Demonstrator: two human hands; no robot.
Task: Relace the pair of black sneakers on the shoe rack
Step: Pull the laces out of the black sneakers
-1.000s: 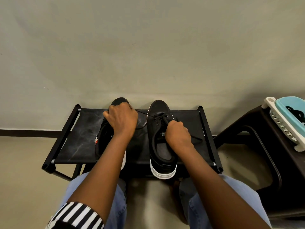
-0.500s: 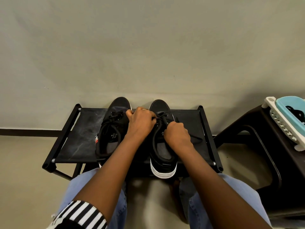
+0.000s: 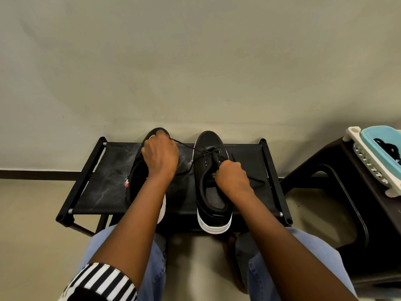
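Head view: right sneaker [image 3: 211, 192] points toe-first at the wall [image 3: 195, 61]; left hand [image 3: 159, 156] pinches its lace [image 3: 186, 147] taut, and right hand [image 3: 232, 180] grips the lace too.

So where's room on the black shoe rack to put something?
Free: the black fabric shoe rack between its left bar and the left black sneaker. Crowded: between the sneakers, where the left hand holds the black lace from the right black sneaker.

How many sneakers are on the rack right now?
2. The left sneaker lies on the shoe rack, partly hidden under the left hand. The right sneaker stands beside it; both that hand and the right hand grip its lace. No others show.
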